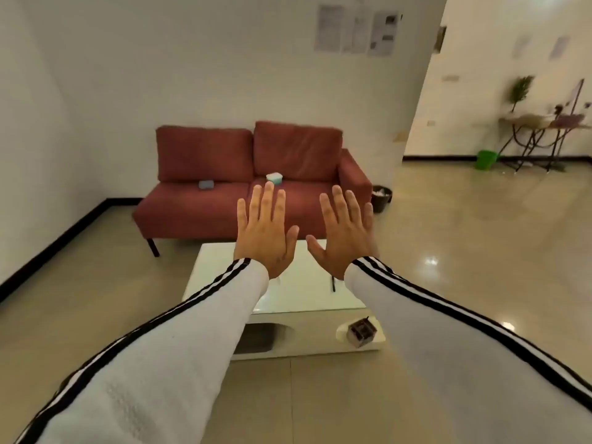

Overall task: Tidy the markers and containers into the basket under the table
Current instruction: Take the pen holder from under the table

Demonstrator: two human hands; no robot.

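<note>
1. Left hand [264, 233] & right hand [344, 238]: each grip spread wide, palms down, holding nothing, raised over white table [224, 283].
2. Marker [333, 284]: thin dark stick on table, just below right wrist. Prob. light, stiff, rolls; pinch mid-barrel.
3. Containers: teal-lidded box [274, 178] & blue-grey one [206, 185] on red sofa [301, 200], beyond fingertips. Prob. light, rigid plastic; take by sides.
4. Basket [362, 331]: dark, on lower shelf, nearer than right hand; contents unclear.
5. Hidden: table parts behind arms; other markers not visible.

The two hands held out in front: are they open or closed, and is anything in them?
Open and empty. The left hand and right hand show flat backs with fingers spread above the white table.
</note>
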